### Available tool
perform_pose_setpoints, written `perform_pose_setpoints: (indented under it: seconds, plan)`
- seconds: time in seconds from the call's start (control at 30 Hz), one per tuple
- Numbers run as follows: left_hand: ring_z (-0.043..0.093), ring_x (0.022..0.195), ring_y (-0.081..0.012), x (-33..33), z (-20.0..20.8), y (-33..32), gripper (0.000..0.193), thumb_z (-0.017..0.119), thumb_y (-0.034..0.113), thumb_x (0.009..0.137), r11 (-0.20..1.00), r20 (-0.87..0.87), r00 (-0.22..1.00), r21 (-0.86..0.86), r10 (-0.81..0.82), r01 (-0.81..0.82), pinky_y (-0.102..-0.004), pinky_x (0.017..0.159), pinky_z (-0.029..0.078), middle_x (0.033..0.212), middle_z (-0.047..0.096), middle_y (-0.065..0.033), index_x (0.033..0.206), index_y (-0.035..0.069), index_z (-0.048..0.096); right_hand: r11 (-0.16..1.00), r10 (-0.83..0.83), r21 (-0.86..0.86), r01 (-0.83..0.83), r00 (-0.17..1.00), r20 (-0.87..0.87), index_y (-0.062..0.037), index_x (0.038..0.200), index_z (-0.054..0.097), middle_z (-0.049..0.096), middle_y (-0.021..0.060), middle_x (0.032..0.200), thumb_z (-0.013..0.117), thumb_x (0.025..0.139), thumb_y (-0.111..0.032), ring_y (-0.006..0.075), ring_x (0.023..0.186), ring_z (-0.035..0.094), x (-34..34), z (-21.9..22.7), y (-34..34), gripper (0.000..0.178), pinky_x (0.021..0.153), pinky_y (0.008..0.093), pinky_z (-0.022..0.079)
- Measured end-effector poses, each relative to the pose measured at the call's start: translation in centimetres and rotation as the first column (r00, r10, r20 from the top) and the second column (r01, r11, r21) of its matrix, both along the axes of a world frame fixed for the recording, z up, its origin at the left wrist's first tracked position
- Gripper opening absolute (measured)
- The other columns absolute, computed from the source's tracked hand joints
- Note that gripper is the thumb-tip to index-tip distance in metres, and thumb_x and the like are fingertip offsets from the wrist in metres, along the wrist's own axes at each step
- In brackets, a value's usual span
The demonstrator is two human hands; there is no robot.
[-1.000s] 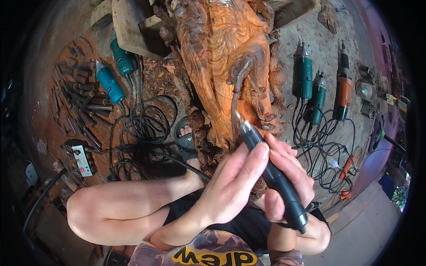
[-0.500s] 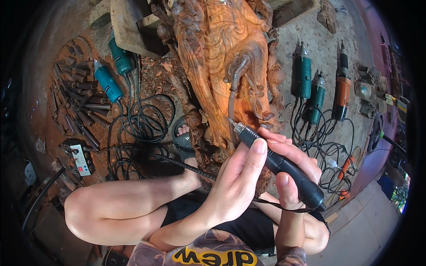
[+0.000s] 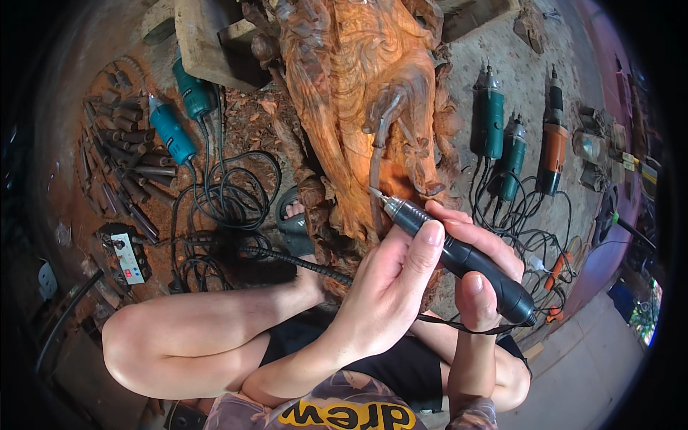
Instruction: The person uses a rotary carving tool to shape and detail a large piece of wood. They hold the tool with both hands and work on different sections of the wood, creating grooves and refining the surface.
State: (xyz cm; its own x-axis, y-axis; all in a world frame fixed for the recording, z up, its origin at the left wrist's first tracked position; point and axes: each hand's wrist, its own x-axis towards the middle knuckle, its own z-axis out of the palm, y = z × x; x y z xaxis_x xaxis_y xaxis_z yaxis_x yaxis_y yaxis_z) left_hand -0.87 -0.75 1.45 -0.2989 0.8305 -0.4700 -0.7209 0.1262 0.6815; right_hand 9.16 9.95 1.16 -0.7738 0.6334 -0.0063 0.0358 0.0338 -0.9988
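Note:
A black rotary carving handpiece (image 3: 469,261) with a silver tip slants up and left over the reddish-brown carved wood figure (image 3: 351,107). My left hand (image 3: 390,283) closes on its front part, thumb lying along the grip. My right hand (image 3: 487,279) wraps the body from the right, its thumb below and fingers above. The bit ends by a thin rod-like strand of the carving, near a dark orange hollow; whether it touches the wood I cannot tell. A black cord runs from the tool's rear end below my hands.
To the left lie two teal power grinders (image 3: 172,132), coiled black cables (image 3: 236,193), a pile of dark metal-looking rods (image 3: 132,147) and a white control box (image 3: 129,258). Green grinders (image 3: 491,118) and an orange one (image 3: 553,147) lie right. My crossed legs (image 3: 208,330) flank the carving's near end.
Both hands and the handpiece have shifted slightly to the right, the tool's rear end also moving a little lower. The grip on it is unchanged.

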Motion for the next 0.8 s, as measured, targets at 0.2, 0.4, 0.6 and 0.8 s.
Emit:
perform_pose_setpoints:
  seconds: [0.2, 0.4, 0.6, 0.8]
  plan:
    - [0.055, 0.126, -0.0262, -1.0, 0.7, 0.7, 0.060, 0.030, 0.045, 0.108, 0.997, 0.008, 0.999, -0.074, -0.036, 0.036, -0.0389, 0.109, 0.041, 0.133, 0.057, -0.0200, 0.132, -0.007, 0.049, 0.999, -0.051, -0.001, 0.051, 0.999, -0.006, 0.0110, 0.115, 0.065, 0.065, 0.0333, 0.116, 0.065, 0.089, -0.042, 0.0373, 0.112, 0.066, -0.3, -0.3, 0.0, 0.059, 0.099, 0.0399, 0.050]
    - [0.054, 0.127, -0.0284, -0.9, 0.8, 0.5, 0.056, 0.031, 0.043, 0.108, 0.998, 0.016, 0.999, 0.048, -0.035, 0.035, -0.0412, 0.110, 0.040, 0.133, 0.056, -0.0208, 0.133, -0.005, 0.048, 0.996, -0.046, 0.078, 0.049, 0.998, -0.032, 0.0121, 0.122, 0.060, 0.059, 0.0349, 0.127, 0.066, 0.091, -0.042, 0.0395, 0.118, 0.062, 0.8, 0.0, -1.1, 0.063, 0.102, 0.0434, 0.047]
    - [0.057, 0.124, -0.0293, 3.2, 0.6, -3.6, 0.051, 0.037, 0.035, 0.109, 0.992, 0.144, 0.986, 0.113, -0.080, 0.064, -0.0396, 0.106, 0.043, 0.135, 0.057, -0.0214, 0.139, -0.005, 0.041, 0.988, 0.076, 0.134, -0.070, 0.996, -0.040, 0.0103, 0.121, 0.061, 0.059, 0.0348, 0.128, 0.075, 0.086, -0.030, 0.0449, 0.117, 0.062, 4.9, 1.3, -4.0, 0.055, 0.099, 0.0484, 0.050]
    - [0.053, 0.128, -0.0284, 4.2, -0.3, -5.1, 0.057, 0.028, 0.043, 0.109, 0.996, 0.314, 0.949, 0.094, -0.016, -0.014, -0.0406, 0.112, 0.037, 0.134, 0.055, -0.0213, 0.132, -0.005, 0.048, 0.949, 0.053, 0.302, -0.093, 0.989, 0.140, 0.0072, 0.110, 0.069, 0.068, 0.0290, 0.115, 0.073, 0.082, -0.016, 0.0353, 0.097, 0.072, 4.0, 2.3, -5.1, 0.036, 0.086, 0.0385, 0.057]
